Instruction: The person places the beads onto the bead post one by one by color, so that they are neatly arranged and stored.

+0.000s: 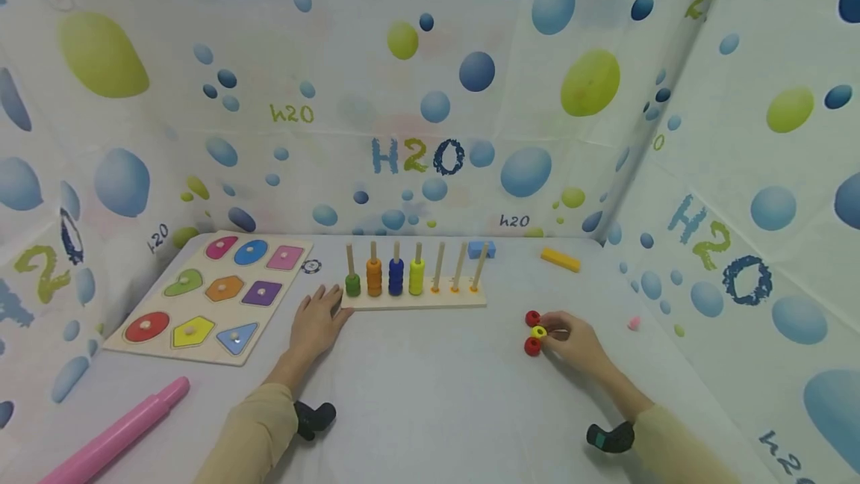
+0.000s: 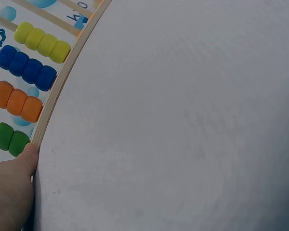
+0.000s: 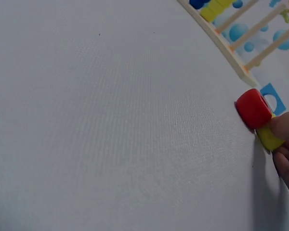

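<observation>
A wooden counting rack [image 1: 413,303] with upright pegs stands toward the back of the table. Green beads [image 1: 352,285], orange beads [image 1: 374,278], blue beads [image 1: 396,277] and yellow beads [image 1: 416,277] fill its left pegs; the three right pegs are bare. My left hand [image 1: 319,323] holds the rack's left end, the thumb against the front edge beside the green beads. To the right, my right hand [image 1: 571,338] pinches a loose yellow bead [image 1: 539,332] between thumb and fingers. One red bead [image 1: 533,318] lies behind it, another red bead [image 1: 532,347] in front.
At left lies a wooden shape puzzle board [image 1: 195,355] with knobbed pieces. A pink marker-like tube [image 1: 121,432] lies front left. Behind the rack sits a blue block [image 1: 481,249]; a yellow block [image 1: 561,260] and a small pink piece [image 1: 634,323] are farther right.
</observation>
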